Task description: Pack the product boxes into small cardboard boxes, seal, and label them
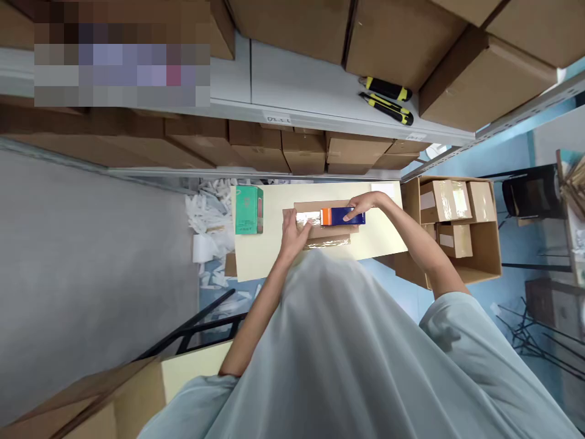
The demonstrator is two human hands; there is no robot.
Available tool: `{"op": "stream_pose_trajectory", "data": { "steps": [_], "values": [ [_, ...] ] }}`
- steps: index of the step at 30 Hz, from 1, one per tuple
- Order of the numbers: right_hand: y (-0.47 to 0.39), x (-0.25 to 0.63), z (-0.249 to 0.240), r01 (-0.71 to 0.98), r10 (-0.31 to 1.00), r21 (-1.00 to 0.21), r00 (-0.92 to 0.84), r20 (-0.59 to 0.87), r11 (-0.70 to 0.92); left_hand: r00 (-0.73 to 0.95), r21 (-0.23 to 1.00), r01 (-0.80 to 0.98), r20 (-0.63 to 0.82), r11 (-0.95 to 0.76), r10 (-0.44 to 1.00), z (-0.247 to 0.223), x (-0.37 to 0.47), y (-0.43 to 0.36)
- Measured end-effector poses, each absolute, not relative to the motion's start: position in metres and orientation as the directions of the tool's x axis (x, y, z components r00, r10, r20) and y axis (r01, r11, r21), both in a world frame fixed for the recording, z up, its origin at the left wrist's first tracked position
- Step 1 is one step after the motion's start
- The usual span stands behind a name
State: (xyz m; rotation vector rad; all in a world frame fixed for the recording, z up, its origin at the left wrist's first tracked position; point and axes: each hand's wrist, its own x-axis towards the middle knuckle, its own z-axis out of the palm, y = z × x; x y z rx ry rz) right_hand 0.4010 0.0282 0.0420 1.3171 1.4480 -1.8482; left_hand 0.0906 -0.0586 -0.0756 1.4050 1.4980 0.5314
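A small dark blue box [337,216] with an orange band lies over an opened cardboard box [320,233] on the pale tabletop. My right hand [367,202] grips the blue box's right end, thumb on top. At the left end, my left hand [292,236] is closed around the cardboard box's side, fingers along its edge. Its thumb rests by a pale, shiny section [309,218] beside the orange band; whether that section belongs to the blue box I cannot tell. Shiny tape [326,242] runs along the near flap.
A green box [248,210] stands at the table's [269,259] left end. To the right, a large carton [484,268] holds several smaller boxes. Above, a shelf [301,76] carries cartons and two utility knives [388,100]. White scraps [208,228] lie left of the table.
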Motion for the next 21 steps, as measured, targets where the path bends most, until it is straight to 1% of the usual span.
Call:
{"op": "stream_pose_trajectory", "data": {
  "steps": [2, 3, 5, 6, 8, 11, 15, 18, 21],
  "values": [
    [0.029, 0.401, 0.041, 0.808, 0.180, -0.498, -0.464, -0.867, -0.315, 0.253, 0.759, 0.645, -0.314, 0.083, 0.915, -0.077, 0.095, -0.054],
    [0.029, 0.401, 0.041, 0.811, 0.179, -0.500, -0.467, -0.866, -0.304, 0.313, 0.715, 0.699, -0.320, 0.011, 0.894, -0.078, 0.097, -0.052],
    [0.029, 0.400, 0.040, 0.808, 0.192, -0.504, -0.467, -0.863, -0.305, 0.401, 0.617, 0.778, -0.342, -0.119, 0.850, -0.082, 0.102, -0.047],
    [0.028, 0.400, 0.038, 0.798, 0.196, -0.512, -0.473, -0.859, -0.318, 0.418, 0.573, 0.804, -0.358, -0.157, 0.835, -0.083, 0.104, -0.046],
    [0.027, 0.398, 0.034, 0.771, 0.182, -0.524, -0.493, -0.851, -0.362, 0.413, 0.502, 0.844, -0.385, -0.188, 0.826, -0.086, 0.107, -0.046],
    [0.026, 0.393, 0.025, 0.727, 0.142, -0.530, -0.527, -0.838, -0.437, 0.395, 0.433, 0.877, -0.408, -0.206, 0.823, -0.085, 0.109, -0.046],
    [0.027, 0.395, 0.016, 0.695, 0.147, -0.558, -0.559, -0.816, -0.453, 0.376, 0.376, 0.903, -0.452, -0.210, 0.809, -0.081, 0.110, -0.045],
    [0.024, 0.427, 0.017, 0.690, 0.135, -0.576, -0.583, -0.801, -0.438, 0.364, 0.351, 0.913, -0.472, -0.208, 0.803, -0.080, 0.112, -0.042],
    [0.015, 0.491, 0.024, 0.714, 0.154, -0.560, -0.552, -0.819, -0.419, 0.360, 0.353, 0.913, -0.466, -0.203, 0.808, -0.083, 0.114, -0.040]
  ]
}}
